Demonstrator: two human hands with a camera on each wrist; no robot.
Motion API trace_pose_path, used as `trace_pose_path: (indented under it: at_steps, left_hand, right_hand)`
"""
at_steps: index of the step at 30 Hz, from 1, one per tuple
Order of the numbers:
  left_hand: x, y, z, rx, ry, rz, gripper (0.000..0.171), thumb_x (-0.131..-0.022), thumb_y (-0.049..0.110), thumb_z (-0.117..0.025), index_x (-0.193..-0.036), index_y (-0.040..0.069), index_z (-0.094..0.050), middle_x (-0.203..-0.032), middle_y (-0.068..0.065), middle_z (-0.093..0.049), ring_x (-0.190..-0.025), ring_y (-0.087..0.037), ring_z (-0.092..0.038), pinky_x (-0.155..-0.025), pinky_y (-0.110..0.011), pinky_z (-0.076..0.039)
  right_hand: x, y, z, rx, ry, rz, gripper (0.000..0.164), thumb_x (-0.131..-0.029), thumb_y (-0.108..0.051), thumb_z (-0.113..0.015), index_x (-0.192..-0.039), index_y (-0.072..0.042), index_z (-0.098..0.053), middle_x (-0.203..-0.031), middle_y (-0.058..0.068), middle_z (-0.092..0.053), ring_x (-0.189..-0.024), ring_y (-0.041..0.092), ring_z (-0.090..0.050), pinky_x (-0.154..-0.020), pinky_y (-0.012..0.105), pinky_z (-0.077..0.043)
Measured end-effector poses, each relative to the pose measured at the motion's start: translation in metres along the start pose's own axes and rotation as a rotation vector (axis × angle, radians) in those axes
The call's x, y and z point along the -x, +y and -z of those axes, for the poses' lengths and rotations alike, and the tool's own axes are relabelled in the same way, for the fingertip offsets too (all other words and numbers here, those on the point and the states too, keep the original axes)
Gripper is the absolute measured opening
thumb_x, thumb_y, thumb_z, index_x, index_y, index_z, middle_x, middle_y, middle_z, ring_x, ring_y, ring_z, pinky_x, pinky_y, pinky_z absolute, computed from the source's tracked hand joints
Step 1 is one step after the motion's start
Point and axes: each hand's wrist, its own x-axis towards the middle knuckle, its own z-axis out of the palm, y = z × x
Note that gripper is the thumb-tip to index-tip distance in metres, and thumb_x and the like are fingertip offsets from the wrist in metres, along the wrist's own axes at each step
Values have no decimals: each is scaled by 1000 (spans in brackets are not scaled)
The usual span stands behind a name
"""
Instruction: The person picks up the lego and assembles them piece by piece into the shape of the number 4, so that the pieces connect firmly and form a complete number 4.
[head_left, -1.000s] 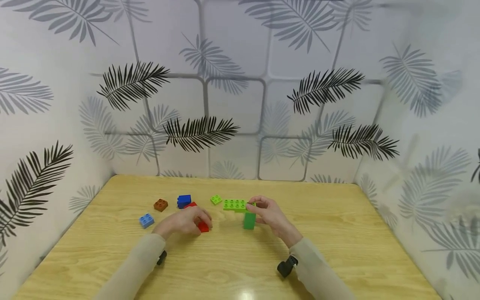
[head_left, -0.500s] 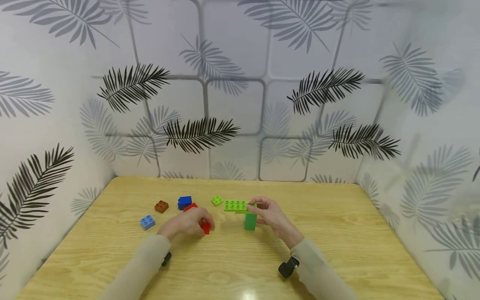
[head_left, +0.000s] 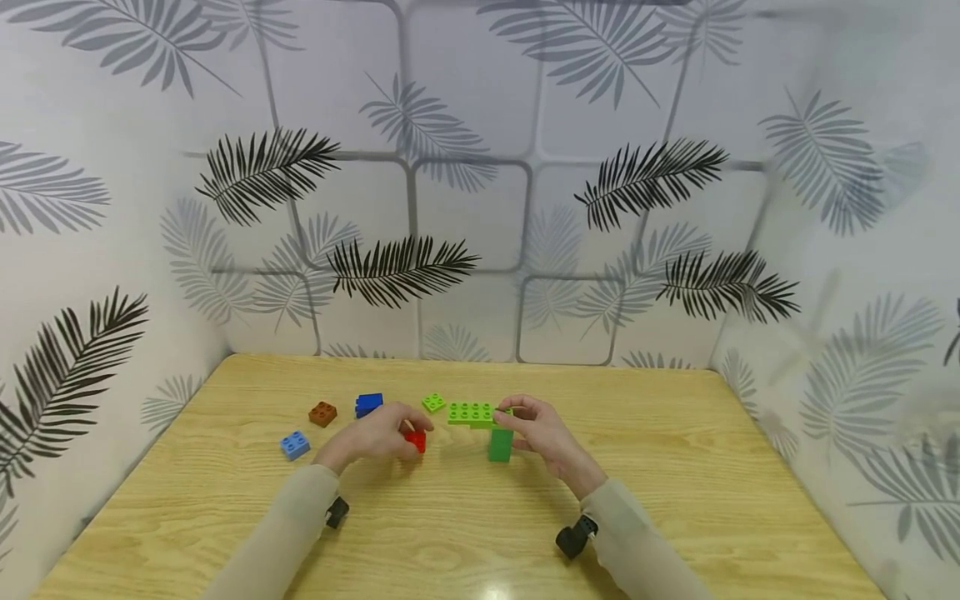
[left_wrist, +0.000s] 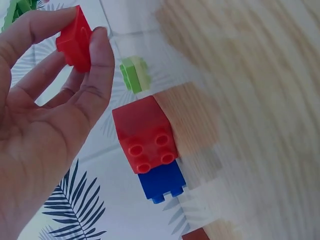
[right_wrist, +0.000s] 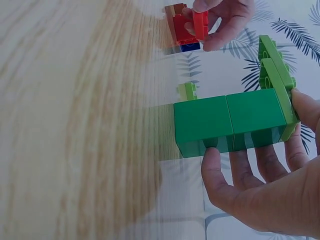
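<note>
My left hand (head_left: 380,433) pinches a small red toy brick (left_wrist: 77,42) between thumb and fingers, held up off the table in the left wrist view. My right hand (head_left: 546,433) grips a build of two dark green blocks (right_wrist: 227,122) stacked upright, with lime green plates (head_left: 471,413) on top reaching out to the left. In the right wrist view its fingers lie along the side of the green blocks and at the plates. Another red brick (left_wrist: 145,132) rests against a dark blue brick (left_wrist: 162,181); the left hand hides that red brick in the head view.
Beyond the hands lies a small lime green brick (head_left: 433,402). A brown brick (head_left: 322,413) and a light blue brick (head_left: 295,444) are left of the left hand. The wooden table (head_left: 450,533) meets a leaf-patterned wall (head_left: 465,317) at the back.
The left hand has moved slightly away from me, and the red brick has turned within its fingers. It now covers the other red brick. The right hand and the green build stay in place.
</note>
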Motion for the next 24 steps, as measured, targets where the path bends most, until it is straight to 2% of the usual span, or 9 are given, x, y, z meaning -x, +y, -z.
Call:
trace_pose_path:
  at_steps: [3, 7, 11, 14, 19, 24]
  left_hand:
    - [0, 2, -1, 17, 47, 11, 44, -80, 10, -76, -123, 12, -68, -115, -1, -66, -102, -19, -59, -85, -38, -52]
    - [-1, 5, -2, 88, 80, -39, 44, -83, 9, -74, -127, 9, -65, -115, -4, -65, -94, -18, -60, -79, -35, -52]
    - [-4, 8, -3, 199, 85, -88, 47, -86, 7, -72, -132, 6, -60, -120, -11, -61, -90, -19, -63, -73, -31, -52]
    - [-6, 11, -6, 271, 99, -112, 49, -87, 6, -71, -134, 6, -58, -125, -15, -60, -91, -21, -65, -74, -33, -55]
    - [-13, 13, -14, 375, 112, -124, 51, -87, 5, -72, -136, 6, -56, -124, -15, -60, -90, -22, -66, -76, -34, -57]
    - [-20, 18, -20, 485, 90, -112, 55, -86, 5, -73, -138, 9, -54, -122, -15, -57, -97, -21, -69, -81, -32, -58]
  right_hand:
    - [0, 0, -1, -4, -4, 0, 23, -91, -30, -71, -108, -15, -66, -117, 2, -62, -107, 17, -58, -91, 43, -51]
    - [0, 0, -1, -7, -4, 1, 22, -91, -30, -70, -107, -15, -65, -115, 2, -63, -106, 17, -57, -88, 41, -51]
    - [0, -1, -2, -9, 1, -2, 21, -91, -29, -71, -107, -15, -65, -113, 1, -63, -102, 16, -57, -86, 40, -51]
    - [0, -1, -2, -12, 8, -7, 21, -92, -28, -70, -108, -14, -65, -112, 0, -62, -101, 16, -56, -87, 42, -50]
    - [-1, 1, -2, -12, 8, -21, 20, -91, -28, -71, -106, -16, -66, -111, 0, -63, -102, 15, -56, -86, 40, -50]
    - [-3, 0, -2, -6, 20, -14, 20, -91, -28, -71, -105, -14, -66, -105, -1, -62, -97, 15, -56, -84, 39, -50]
